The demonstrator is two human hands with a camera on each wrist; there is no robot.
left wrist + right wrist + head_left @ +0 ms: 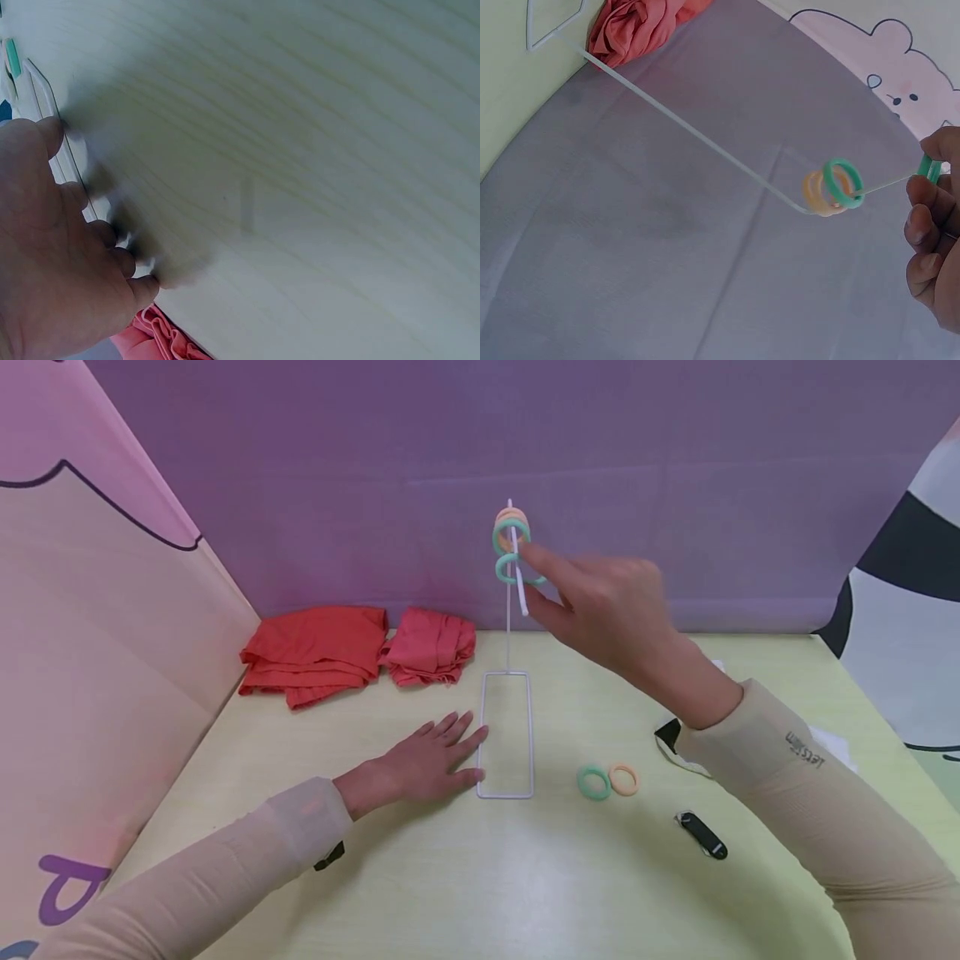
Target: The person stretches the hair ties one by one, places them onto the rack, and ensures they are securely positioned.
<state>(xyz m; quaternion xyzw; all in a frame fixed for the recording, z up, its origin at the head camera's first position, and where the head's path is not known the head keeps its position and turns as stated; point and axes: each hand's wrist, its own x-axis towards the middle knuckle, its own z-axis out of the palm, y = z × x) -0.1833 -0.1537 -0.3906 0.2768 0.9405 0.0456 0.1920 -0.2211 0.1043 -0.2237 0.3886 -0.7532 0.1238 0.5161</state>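
A white wire stand [531, 735] has a flat rectangular base on the table, an upright and an arm at its top. My left hand [423, 766] lies palm down with fingers spread, its fingertips at the base's left side. My right hand [615, 610] pinches a green ring [928, 169] between thumb and index finger, around the arm near its free end. Farther in on that arm hang another green ring [829, 180] and peach rings [810, 193]. A loose green ring [582, 782] and a loose peach ring [637, 781] lie side by side right of the base.
Folded red cloth [322, 647] and a smaller red bundle [431, 645] lie at the back left. A small black object with a metal end [702, 837] is at the right. Near the right forearm is a black-and-white item [667, 735], partly hidden. A purple curtain [337, 527] hangs behind.
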